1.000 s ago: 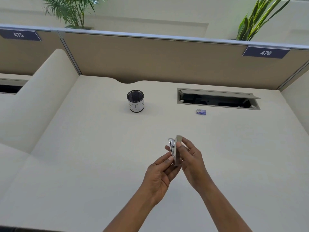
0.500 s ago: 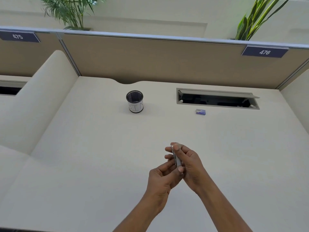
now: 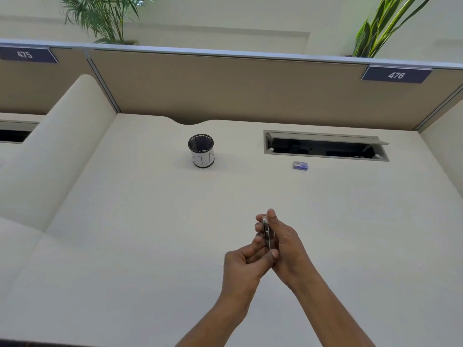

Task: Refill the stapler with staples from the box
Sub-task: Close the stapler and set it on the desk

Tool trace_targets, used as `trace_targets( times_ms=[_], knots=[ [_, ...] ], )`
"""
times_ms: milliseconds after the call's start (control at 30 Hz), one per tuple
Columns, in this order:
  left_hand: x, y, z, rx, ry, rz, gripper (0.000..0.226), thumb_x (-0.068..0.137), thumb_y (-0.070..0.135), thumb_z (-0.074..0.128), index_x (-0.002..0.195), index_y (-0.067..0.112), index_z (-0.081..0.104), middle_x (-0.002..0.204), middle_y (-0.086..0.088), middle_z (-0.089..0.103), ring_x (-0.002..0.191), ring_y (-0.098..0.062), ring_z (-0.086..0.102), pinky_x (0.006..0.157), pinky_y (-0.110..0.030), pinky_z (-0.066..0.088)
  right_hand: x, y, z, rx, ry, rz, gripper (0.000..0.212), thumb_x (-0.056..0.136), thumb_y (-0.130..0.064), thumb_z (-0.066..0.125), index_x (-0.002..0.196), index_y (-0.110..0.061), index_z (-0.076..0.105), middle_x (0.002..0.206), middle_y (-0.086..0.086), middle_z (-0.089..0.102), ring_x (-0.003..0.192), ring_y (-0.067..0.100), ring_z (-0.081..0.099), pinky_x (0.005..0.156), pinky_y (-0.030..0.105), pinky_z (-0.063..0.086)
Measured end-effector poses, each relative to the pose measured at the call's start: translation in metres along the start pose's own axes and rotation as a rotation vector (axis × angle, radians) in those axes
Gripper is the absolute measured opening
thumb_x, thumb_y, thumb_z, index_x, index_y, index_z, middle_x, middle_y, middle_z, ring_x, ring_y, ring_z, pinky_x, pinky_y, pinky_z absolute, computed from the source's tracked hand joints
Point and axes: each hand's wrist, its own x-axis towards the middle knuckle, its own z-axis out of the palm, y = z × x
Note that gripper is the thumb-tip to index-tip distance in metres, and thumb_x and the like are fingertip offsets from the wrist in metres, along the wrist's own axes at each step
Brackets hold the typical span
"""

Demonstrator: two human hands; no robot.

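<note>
Fingers of the right hand [image 3: 285, 244] clamp the slim shiny metal stapler [image 3: 267, 234] above the desk [image 3: 125, 246]; the left hand [image 3: 246, 266] pinches its near end. The small blue staple box [image 3: 300, 165] lies far behind, near the mesh cup [image 3: 201, 151].

Small metallic stapler [image 3: 267, 232], closed and seen edge-on, held upright above the near bench [image 3: 125, 246] in the hands. Staple box [image 3: 300, 165]: small blue-and-white carton lying flat on the far right of the bench, well apart from the stapler.
</note>
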Motion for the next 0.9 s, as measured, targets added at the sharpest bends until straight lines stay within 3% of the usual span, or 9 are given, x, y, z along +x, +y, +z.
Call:
trace_targets(
  times_ms=[133, 267, 367, 467, 567, 633, 733, 900],
  knots=[
    [0.0, -0.001, 0.0, 0.11, 0.011, 0.042, 0.03, 0.086, 0.011, 0.083, 0.108, 0.031, 0.084, 0.109, 0.003, 0.083, 0.111, -0.01, 0.075, 0.106, -0.033, 0.054, 0.001, 0.0, -0.006, 0.04, -0.016, 0.001, 0.053, 0.074, -0.06, 0.081, 0.099, -0.013, 0.079, 0.088, 0.005, 0.07, 0.071, 0.017, 0.065, 0.069, 0.03, 0.057],
    [0.006, 0.001, -0.004, 0.458, 0.13, 0.236, 0.03, 0.077, 0.031, 0.09, 0.101, 0.044, 0.079, 0.1, 0.022, 0.081, 0.104, 0.001, 0.073, 0.095, -0.029, 0.061, -0.001, -0.001, -0.004, -0.115, 0.04, -0.166, 0.055, 0.072, -0.06, 0.082, 0.105, -0.016, 0.077, 0.1, 0.01, 0.076, 0.085, 0.023, 0.075, 0.073, 0.034, 0.061],
    [0.011, 0.001, -0.012, 0.702, 0.174, 0.42, 0.069, 0.069, 0.041, 0.093, 0.128, 0.043, 0.057, 0.12, 0.027, 0.065, 0.117, -0.001, 0.062, 0.09, -0.021, 0.059, -0.001, 0.001, -0.001, -0.357, 0.162, -0.342, 0.036, 0.079, -0.048, 0.083, 0.105, -0.025, 0.074, 0.094, 0.005, 0.079, 0.095, 0.026, 0.078, 0.08, 0.037, 0.064],
    [0.017, -0.001, -0.021, 0.904, 0.094, 0.526, 0.106, 0.068, 0.048, 0.09, 0.152, 0.039, 0.028, 0.149, 0.031, 0.033, 0.137, -0.005, 0.044, 0.096, -0.017, 0.05, 0.002, 0.004, 0.0, -0.657, 0.304, -0.505, 0.028, 0.082, -0.048, 0.079, 0.102, -0.031, 0.071, 0.081, -0.003, 0.079, 0.079, 0.016, 0.079, 0.078, 0.045, 0.065],
    [0.024, 0.002, -0.023, 0.986, 0.047, 0.594, 0.114, 0.069, 0.045, 0.087, 0.157, 0.04, 0.015, 0.159, 0.035, 0.016, 0.147, 0.002, 0.024, 0.098, -0.005, 0.038, 0.003, 0.008, 0.003, -0.779, 0.341, -0.63, 0.008, 0.091, -0.037, 0.075, 0.091, -0.032, 0.069, 0.071, -0.007, 0.076, 0.068, 0.01, 0.078, 0.067, 0.043, 0.066],
    [0.027, 0.004, -0.021, 1.028, 0.024, 0.628, 0.114, 0.069, 0.041, 0.088, 0.158, 0.037, 0.017, 0.155, 0.042, 0.01, 0.145, 0.01, 0.018, 0.1, 0.003, 0.03, 0.004, 0.009, 0.004, -0.833, 0.38, -0.667, 0.009, 0.092, -0.034, 0.074, 0.087, -0.029, 0.068, 0.065, -0.005, 0.073, 0.064, 0.006, 0.076, 0.065, 0.039, 0.064],
    [0.033, 0.004, -0.022, 1.051, 0.026, 0.675, 0.112, 0.068, 0.039, 0.09, 0.157, 0.028, 0.024, 0.153, 0.038, 0.019, 0.144, 0.009, 0.019, 0.113, -0.003, 0.025, 0.009, 0.009, 0.004, -0.944, 0.457, -0.705, 0.016, 0.09, -0.037, 0.075, 0.09, -0.023, 0.068, 0.06, -0.005, 0.069, 0.059, 0.009, 0.071, 0.062, 0.027, 0.057],
    [0.041, 0.004, -0.023, 1.108, 0.037, 0.715, 0.105, 0.069, 0.047, 0.084, 0.155, 0.014, 0.034, 0.156, 0.005, 0.04, 0.141, 0.002, 0.025, 0.115, -0.026, 0.038, 0.016, 0.01, 0.001, -1.015, 0.465, -0.72, 0.016, 0.093, -0.031, 0.073, 0.093, -0.016, 0.07, 0.054, -0.004, 0.063, 0.057, 0.014, 0.07, 0.059, 0.028, 0.053]
  ],
)
